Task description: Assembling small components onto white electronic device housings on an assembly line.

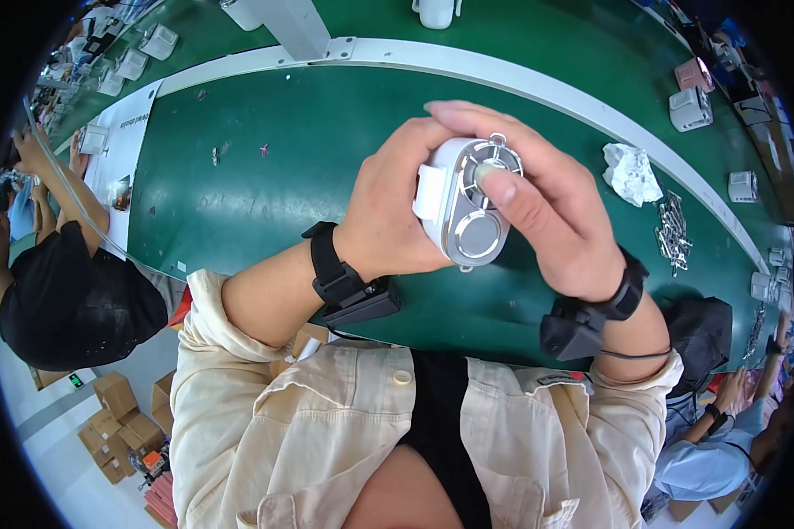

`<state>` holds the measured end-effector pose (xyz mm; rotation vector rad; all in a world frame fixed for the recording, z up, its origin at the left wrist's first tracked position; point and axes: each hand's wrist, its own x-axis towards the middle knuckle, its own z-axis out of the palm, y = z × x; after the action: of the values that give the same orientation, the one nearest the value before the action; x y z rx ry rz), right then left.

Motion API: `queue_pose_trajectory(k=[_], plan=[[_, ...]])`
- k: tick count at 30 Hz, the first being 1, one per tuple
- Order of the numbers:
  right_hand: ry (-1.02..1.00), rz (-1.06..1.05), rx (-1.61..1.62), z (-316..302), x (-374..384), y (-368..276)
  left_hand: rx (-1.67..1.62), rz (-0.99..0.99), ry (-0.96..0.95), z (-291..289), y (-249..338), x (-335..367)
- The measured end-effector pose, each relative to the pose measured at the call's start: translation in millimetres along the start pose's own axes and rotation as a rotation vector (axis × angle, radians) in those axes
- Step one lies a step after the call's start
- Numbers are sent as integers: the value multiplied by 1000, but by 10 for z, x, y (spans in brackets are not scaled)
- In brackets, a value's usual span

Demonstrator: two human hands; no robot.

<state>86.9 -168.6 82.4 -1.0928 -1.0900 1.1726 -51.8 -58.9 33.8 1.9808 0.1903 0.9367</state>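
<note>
Above the green workbench (238,198) I hold a small white device (454,189) with a rounded, oblong shape. Its upward end carries a silver spoked ring, a round silver disc below that, and a small metal loop at each end. A white block sticks out from its left side. My left hand (384,198) is closed round the device's left and lower side. My right hand (556,198) grips it from the right, thumb on the spoked ring and fingers over the far side. The device's underside is hidden.
Right of my hands lie a crumpled white plastic bag (632,175) and a pile of small metal parts (673,233). Beyond a white rail (468,63), several white devices stand on green surface. A black bag (699,331) sits at the right edge. Co-workers (79,291) work both sides.
</note>
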Motion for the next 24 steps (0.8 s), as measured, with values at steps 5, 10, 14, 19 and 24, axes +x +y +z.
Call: queue_pose_trajectory(k=[5, 10, 14, 19, 24], plan=[[-18, -215, -165, -4, 28, 27, 26, 105, 32, -9, -31, 9], [-1, -158, 30, 58, 40, 115, 73, 81, 22, -1, -5, 8], [63, -177, -16, 125, 29, 115, 54, 64, -10, -17, 17, 23], [130, -144, 98, 143, 24, 160, 42, 19, -47, -18, 14, 27], [112, -144, 99, 151, 0, 169, 19, 40, -5, 33, -33, -19]])
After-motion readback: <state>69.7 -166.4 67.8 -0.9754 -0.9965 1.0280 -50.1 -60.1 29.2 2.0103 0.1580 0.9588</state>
